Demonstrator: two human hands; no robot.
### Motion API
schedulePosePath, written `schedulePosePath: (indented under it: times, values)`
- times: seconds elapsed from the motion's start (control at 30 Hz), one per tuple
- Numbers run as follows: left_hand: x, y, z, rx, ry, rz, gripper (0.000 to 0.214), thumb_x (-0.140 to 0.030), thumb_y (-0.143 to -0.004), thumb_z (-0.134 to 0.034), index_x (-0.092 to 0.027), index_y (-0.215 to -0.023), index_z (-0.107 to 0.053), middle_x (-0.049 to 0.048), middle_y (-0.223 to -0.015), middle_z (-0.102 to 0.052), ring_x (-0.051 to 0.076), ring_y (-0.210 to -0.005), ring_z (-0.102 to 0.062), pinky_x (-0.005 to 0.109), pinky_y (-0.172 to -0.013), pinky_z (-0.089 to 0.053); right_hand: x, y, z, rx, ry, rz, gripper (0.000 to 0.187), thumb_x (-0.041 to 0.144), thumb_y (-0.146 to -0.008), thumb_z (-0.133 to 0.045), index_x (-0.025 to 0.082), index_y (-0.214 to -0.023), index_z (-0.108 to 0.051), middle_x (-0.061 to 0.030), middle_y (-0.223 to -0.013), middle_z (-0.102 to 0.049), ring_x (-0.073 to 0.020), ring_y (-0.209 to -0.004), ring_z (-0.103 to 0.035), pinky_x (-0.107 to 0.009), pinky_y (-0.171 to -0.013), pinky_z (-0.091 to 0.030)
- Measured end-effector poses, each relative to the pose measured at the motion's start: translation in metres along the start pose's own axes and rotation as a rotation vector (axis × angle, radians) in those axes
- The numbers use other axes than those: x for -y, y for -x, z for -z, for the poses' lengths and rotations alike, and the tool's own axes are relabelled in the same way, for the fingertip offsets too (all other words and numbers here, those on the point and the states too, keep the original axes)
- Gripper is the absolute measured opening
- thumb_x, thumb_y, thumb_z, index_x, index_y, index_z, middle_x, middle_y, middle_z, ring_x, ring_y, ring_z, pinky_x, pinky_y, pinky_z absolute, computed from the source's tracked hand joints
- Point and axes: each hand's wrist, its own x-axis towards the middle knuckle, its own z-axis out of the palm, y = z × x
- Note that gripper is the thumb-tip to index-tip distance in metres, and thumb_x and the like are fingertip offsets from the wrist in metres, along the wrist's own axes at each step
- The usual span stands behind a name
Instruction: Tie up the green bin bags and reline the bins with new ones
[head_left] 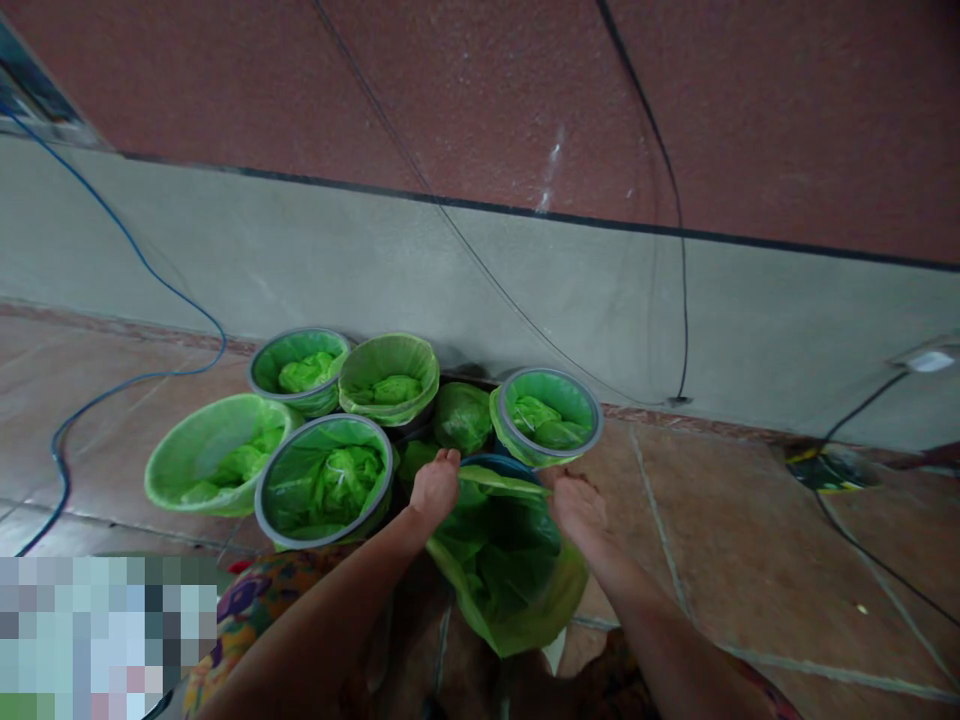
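Observation:
A green plastic bag [510, 590] hangs wide-mouthed in front of me, with its near edge drooping low. My left hand [436, 488] is closed on the left side of its far edge. Opposite it, my right hand [579, 508] pinches the right side of the same edge. Just behind the stretched edge shows the blue rim of a bin [504, 463]; the bag covers most of that bin, so I cannot tell how far the bag sits inside it. A bundled green bag [463, 417] lies just beyond.
Several bins lined with green bags stand by the wall: a grey-rimmed bin [600, 415] at right, another grey-rimmed bin [261, 500] at left, and a tilted bin [161, 470] farther left. A blue cable [135, 240] and a black cable [681, 260] run down to the tiled floor.

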Motion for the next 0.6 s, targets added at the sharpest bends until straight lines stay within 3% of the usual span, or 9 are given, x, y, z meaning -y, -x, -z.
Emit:
schedulePosePath:
  times: [0.13,0.23,0.33,0.43,0.6]
  values:
    - [-0.01,0.004,0.001,-0.024,0.014,-0.044,0.029,-0.005,-0.082,-0.039,-0.017,-0.107,-0.048,0.0088,-0.103,-0.06,0.019,-0.088,-0.065,0.029,-0.075,-0.05,0.025,0.004,-0.002,-0.143,0.028,0.251,0.06,0.023,-0.075,-0.063,0.021,-0.132,-0.048,-0.0115,-0.13,-0.054,-0.0287,-0.119,-0.047,-0.041,-0.098,-0.036]
    - [-0.015,0.007,0.003,-0.028,0.02,-0.077,0.025,-0.009,-0.084,-0.039,-0.017,-0.106,-0.048,0.0085,-0.103,-0.06,0.019,-0.09,-0.064,0.029,-0.076,-0.049,0.036,0.003,-0.001,-0.13,0.031,0.348,0.034,0.025,-0.085,-0.051,0.022,-0.118,-0.059,-0.0099,-0.118,-0.062,-0.027,-0.114,-0.05,-0.039,-0.096,-0.036]
    - [-0.014,0.008,0.004,0.003,0.001,-0.09,0.022,-0.014,-0.087,-0.04,-0.018,-0.107,-0.049,0.0089,-0.103,-0.061,0.02,-0.094,-0.064,0.029,-0.078,-0.049,0.038,0.0,0.002,-0.052,0.052,0.277,0.034,0.023,-0.094,-0.033,0.02,-0.1,-0.066,-0.0115,-0.098,-0.068,-0.0256,-0.095,-0.061,-0.036,-0.082,-0.042]
    - [-0.009,0.007,0.003,0.026,-0.035,-0.066,0.026,-0.012,-0.086,-0.039,-0.017,-0.109,-0.05,0.0101,-0.101,-0.063,0.021,-0.094,-0.065,0.031,-0.078,-0.05,0.036,-0.001,0.008,0.005,0.054,0.201,0.039,0.025,-0.095,-0.027,0.019,-0.099,-0.065,-0.0128,-0.088,-0.07,-0.0251,-0.081,-0.065,-0.034,-0.069,-0.043]
    - [0.001,0.002,0.002,0.014,-0.053,-0.007,0.032,-0.005,-0.083,-0.038,-0.016,-0.108,-0.055,0.0111,-0.094,-0.065,0.023,-0.092,-0.066,0.032,-0.076,-0.051,0.024,-0.003,0.015,0.015,0.049,0.133,0.035,0.023,-0.093,-0.032,0.017,-0.1,-0.066,-0.0152,-0.088,-0.07,-0.0265,-0.083,-0.066,-0.034,-0.071,-0.044]
